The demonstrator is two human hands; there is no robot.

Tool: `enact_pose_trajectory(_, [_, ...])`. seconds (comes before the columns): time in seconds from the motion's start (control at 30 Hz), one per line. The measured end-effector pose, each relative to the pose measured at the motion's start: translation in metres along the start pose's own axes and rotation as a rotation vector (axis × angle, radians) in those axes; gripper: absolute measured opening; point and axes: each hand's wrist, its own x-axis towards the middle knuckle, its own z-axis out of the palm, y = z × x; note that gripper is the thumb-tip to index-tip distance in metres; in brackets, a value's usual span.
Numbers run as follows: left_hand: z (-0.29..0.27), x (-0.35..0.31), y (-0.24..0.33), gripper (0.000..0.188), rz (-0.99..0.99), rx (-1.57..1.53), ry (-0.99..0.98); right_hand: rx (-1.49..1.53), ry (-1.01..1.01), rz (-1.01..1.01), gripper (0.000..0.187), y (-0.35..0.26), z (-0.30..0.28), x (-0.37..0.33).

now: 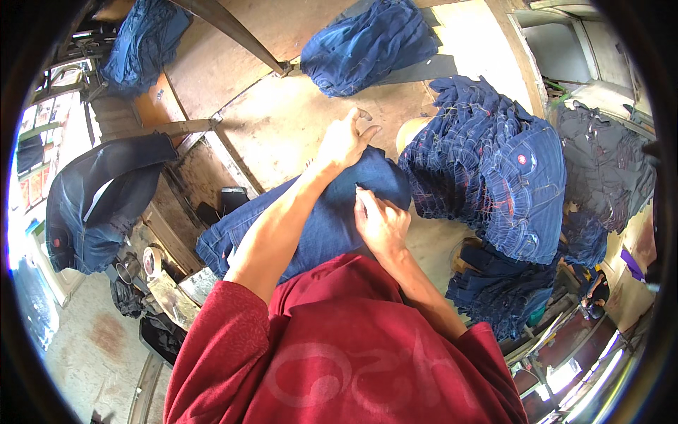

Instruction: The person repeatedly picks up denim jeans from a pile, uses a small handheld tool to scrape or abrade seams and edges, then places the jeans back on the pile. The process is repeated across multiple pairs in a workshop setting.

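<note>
Blue jeans [326,220] lie spread out in front of my body, one end rounded at the far right and the other reaching to the left. My left hand [344,141] is raised at the far edge of the denim, its thumb and index finger apart and nothing seen between them. My right hand [382,223] is closed in a pinch over the middle of the denim. A small dark tip shows at its fingertips, too small to name. My left forearm crosses above the cloth and hides part of it.
A large stack of jeans [526,169] stands close on the right, with dark garments [607,166] beyond it. Denim bundles [371,46] lie at the back, and jeans [106,201] hang at the left. A tape roll [152,262] sits among clutter at lower left.
</note>
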Motion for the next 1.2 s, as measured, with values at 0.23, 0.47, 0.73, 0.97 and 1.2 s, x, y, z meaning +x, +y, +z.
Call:
enact_pose_trajectory(0.23, [0.002,0.001,-0.003,0.038,-0.044,-0.050,-0.009,-0.047,-0.170,0.029,0.017,-0.003,-0.033,-0.023])
enact_pose_trajectory(0.47, [0.002,0.001,-0.003,0.035,-0.036,-0.025,0.009,0.081,0.011,-0.009,0.013,0.005,-0.014,-0.006])
enact_pose_trajectory(0.73, [0.007,0.002,-0.011,0.031,-0.040,-0.014,-0.005,-0.007,-0.092,-0.019,0.013,0.006,-0.014,-0.002])
enact_pose_trajectory(0.97, [0.011,0.003,-0.015,0.033,0.045,-0.006,0.064,0.111,-0.060,0.040,0.011,0.010,-0.022,-0.008])
enact_pose_trajectory(1.2, [0.010,0.003,-0.015,0.033,0.030,0.033,0.064,-0.036,-0.108,0.014,0.012,0.005,-0.013,0.002])
